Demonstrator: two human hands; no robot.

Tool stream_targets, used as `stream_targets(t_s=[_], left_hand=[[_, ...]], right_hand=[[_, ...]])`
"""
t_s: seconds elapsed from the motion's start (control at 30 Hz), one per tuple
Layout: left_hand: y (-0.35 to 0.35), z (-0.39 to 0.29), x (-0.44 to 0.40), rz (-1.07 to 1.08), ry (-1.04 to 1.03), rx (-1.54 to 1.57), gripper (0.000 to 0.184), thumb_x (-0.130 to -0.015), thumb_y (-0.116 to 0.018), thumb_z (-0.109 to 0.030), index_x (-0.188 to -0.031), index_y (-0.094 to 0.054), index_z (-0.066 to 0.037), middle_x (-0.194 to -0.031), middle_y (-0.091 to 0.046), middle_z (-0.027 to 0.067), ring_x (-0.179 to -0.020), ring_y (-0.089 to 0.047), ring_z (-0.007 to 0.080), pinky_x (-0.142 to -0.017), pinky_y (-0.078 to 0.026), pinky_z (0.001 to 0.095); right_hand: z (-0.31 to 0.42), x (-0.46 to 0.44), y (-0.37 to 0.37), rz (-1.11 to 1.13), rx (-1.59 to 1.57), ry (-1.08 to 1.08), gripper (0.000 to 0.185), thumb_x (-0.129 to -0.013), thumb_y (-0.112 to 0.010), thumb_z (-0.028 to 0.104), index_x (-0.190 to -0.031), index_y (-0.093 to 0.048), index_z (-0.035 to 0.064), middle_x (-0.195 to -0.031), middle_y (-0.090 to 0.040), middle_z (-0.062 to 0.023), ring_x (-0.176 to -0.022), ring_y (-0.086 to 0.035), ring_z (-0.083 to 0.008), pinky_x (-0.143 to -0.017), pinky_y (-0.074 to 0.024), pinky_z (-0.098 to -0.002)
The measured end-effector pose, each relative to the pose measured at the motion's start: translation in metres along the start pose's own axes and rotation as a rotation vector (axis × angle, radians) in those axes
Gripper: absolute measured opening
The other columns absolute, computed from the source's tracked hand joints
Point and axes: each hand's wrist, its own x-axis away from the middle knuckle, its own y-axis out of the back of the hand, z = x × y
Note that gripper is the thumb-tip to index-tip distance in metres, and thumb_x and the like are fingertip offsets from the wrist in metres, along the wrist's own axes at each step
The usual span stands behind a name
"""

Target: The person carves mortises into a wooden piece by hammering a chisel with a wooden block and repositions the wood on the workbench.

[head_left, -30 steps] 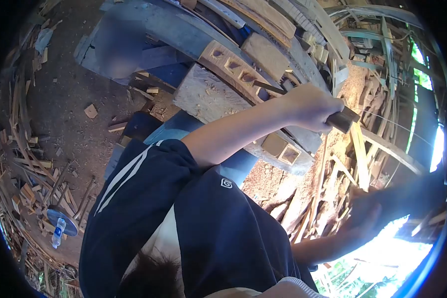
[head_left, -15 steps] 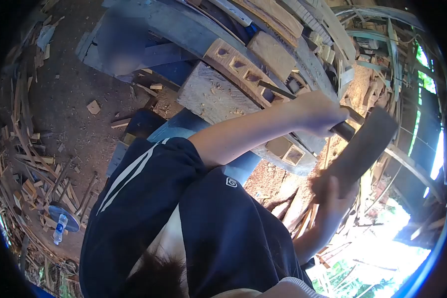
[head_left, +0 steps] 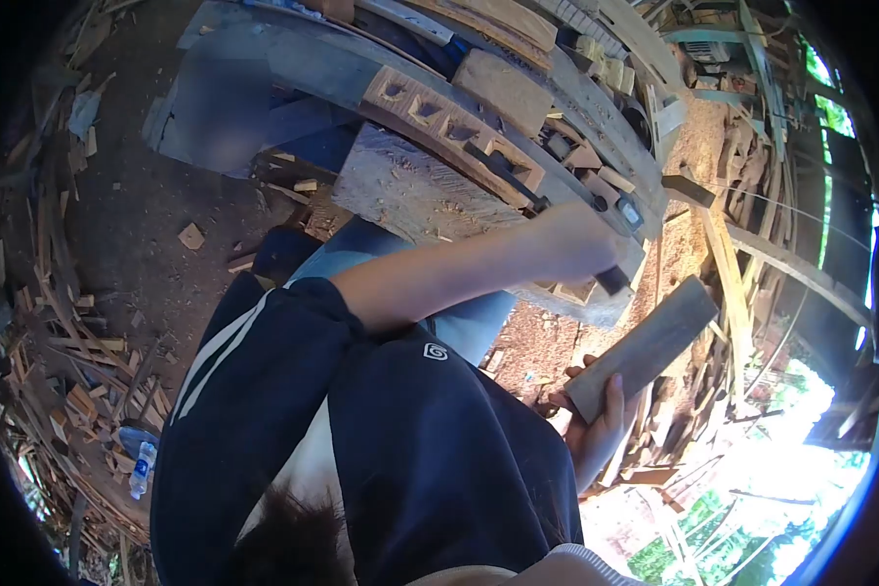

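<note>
My left hand [head_left: 576, 244] is closed around a chisel [head_left: 613, 281], whose dark handle end sticks out below the fist. Its blade slants up and left onto a timber [head_left: 425, 135] with a row of square holes, near the hole farthest right of those showing. My right hand [head_left: 601, 430] grips one end of a grey-brown wooden block [head_left: 649, 347], long and rectangular. Fingers wrap its lower edge, and the block points up and right, apart from the chisel. A rough, pale timber [head_left: 400, 186] covered with chips lies beside the holed one.
A loose wood block [head_left: 503, 90] rests behind the holed timber, among longer boards [head_left: 498, 24]. Sawdust [head_left: 689, 244] and offcuts cover the ground at right. Scrap wood [head_left: 93, 410] and a plastic bottle [head_left: 142, 469] lie at left.
The wooden block has moved away from the chisel's handle, down and left, in my right hand. My left hand and the chisel have shifted left and down; the view has moved slightly too.
</note>
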Motion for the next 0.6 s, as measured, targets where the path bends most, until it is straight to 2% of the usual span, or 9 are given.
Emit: stream_targets(t_s=[0.07, 0.23, 0.33, 0.37, 0.4, 0.43, 0.47, 0.53, 0.6], left_hand=[[0.009, -0.021, 0.014, -0.051, -0.072, -0.073, 0.024, -0.074, -0.07, -0.021, -0.092, -0.061, -0.008, -0.069, -0.066, 0.0098, -0.062, -0.068, 0.0305, -0.055, -0.052, 0.0425], [0.054, -0.053, 0.063, 0.017, -0.064, 0.18, 0.034, -0.072, -0.074, -0.021, -0.102, -0.06, -0.013, -0.076, -0.064, 0.0083, -0.065, -0.067, 0.0291, -0.056, -0.051, 0.0405], [0.087, -0.071, 0.085, -0.048, -0.154, 0.398, 0.039, -0.077, -0.072, -0.025, -0.11, -0.052, -0.022, -0.079, -0.061, 0.0092, -0.061, -0.066, 0.0305, -0.05, -0.05, 0.0414], [0.1, -0.078, 0.09, -0.082, -0.22, 0.394, 0.04, -0.078, -0.071, -0.025, -0.111, -0.05, -0.024, -0.079, -0.06, 0.0085, -0.059, -0.065, 0.0302, -0.047, -0.049, 0.0403], [0.112, -0.086, 0.095, -0.117, -0.286, 0.392, 0.041, -0.079, -0.071, -0.024, -0.113, -0.048, -0.026, -0.079, -0.059, 0.0079, -0.057, -0.064, 0.03, -0.043, -0.047, 0.0392], [0.122, -0.096, 0.1, -0.191, -0.305, 0.334, 0.032, -0.071, -0.071, -0.017, -0.099, -0.056, -0.021, -0.081, -0.058, 0.0053, -0.055, -0.062, 0.0255, -0.044, -0.047, 0.0367], [0.129, -0.107, 0.104, -0.266, -0.321, 0.275, 0.023, -0.063, -0.072, -0.011, -0.084, -0.064, -0.016, -0.083, -0.056, 0.0026, -0.053, -0.06, 0.021, -0.044, -0.046, 0.0341], [0.139, -0.126, 0.111, -0.382, -0.281, 0.216, 0.021, -0.062, -0.072, -0.011, -0.081, -0.064, -0.016, -0.078, -0.054, 0.0021, -0.052, -0.059, 0.0202, -0.044, -0.046, 0.0332], [0.146, -0.142, 0.116, -0.497, -0.129, 0.188, 0.019, -0.062, -0.071, -0.011, -0.079, -0.064, -0.016, -0.073, -0.052, 0.0016, -0.051, -0.058, 0.0194, -0.043, -0.045, 0.0323]], right_hand=[[-0.011, 0.001, 0.006, 0.006, -0.037, -0.041, 0.064, -0.093, -0.057, 0.017, -0.146, -0.024, 0.0038, -0.102, -0.061, -0.028, -0.08, -0.068, -0.0353, -0.046, -0.0608, -0.0404], [-0.043, 0.009, 0.005, 0.063, 0.022, -0.15, 0.057, -0.094, -0.054, 0.01, -0.143, -0.026, 0.003, -0.105, -0.061, -0.0231, -0.082, -0.068, -0.0321, -0.049, -0.0614, -0.0407], [-0.08, 0.003, 0.005, 0.152, -0.069, -0.147, 0.046, -0.095, -0.056, 0.012, -0.135, -0.034, 0.002, -0.103, -0.062, -0.0212, -0.081, -0.07, -0.0303, -0.066, -0.0616, -0.0392], [-0.089, 0.006, 0.007, 0.148, -0.071, -0.154, 0.046, -0.095, -0.056, 0.012, -0.135, -0.034, 0.002, -0.103, -0.062, -0.0212, -0.081, -0.07, -0.0303, -0.066, -0.0616, -0.0392], [-0.096, 0.009, 0.009, 0.247, -0.014, -0.251, 0.063, -0.094, -0.06, 0.02, -0.144, -0.025, 0.0037, -0.124, -0.05, -0.022, -0.103, -0.058, -0.03, -0.086, -0.0494, -0.0397], [-0.104, 0.011, 0.011, 0.347, 0.045, -0.347, 0.081, -0.094, -0.065, 0.029, -0.154, -0.017, 0.0054, -0.145, -0.038, -0.0228, -0.125, -0.047, -0.0298, -0.107, -0.0372, -0.0402], [-0.116, 0.008, 0.011, 0.347, 0.048, -0.354, 0.081, -0.094, -0.065, 0.029, -0.154, -0.017, 0.0054, -0.145, -0.038, -0.0228, -0.125, -0.047, -0.0298, -0.107, -0.0372, -0.0402], [-0.139, 0.004, 0.011, 0.482, 0.186, -0.184, 0.073, -0.096, -0.061, 0.022, -0.153, -0.019, 0.0046, -0.14, -0.045, -0.022, -0.12, -0.05, -0.0257, -0.099, -0.0432, -0.042], [-0.134, 0.015, 0.007, 0.39, 0.093, -0.318, 0.076, -0.094, -0.063, 0.03, -0.151, -0.021, 0.0013, -0.138, -0.046, -0.0241, -0.118, -0.051, -0.0269, -0.098, -0.0442, -0.0421]])
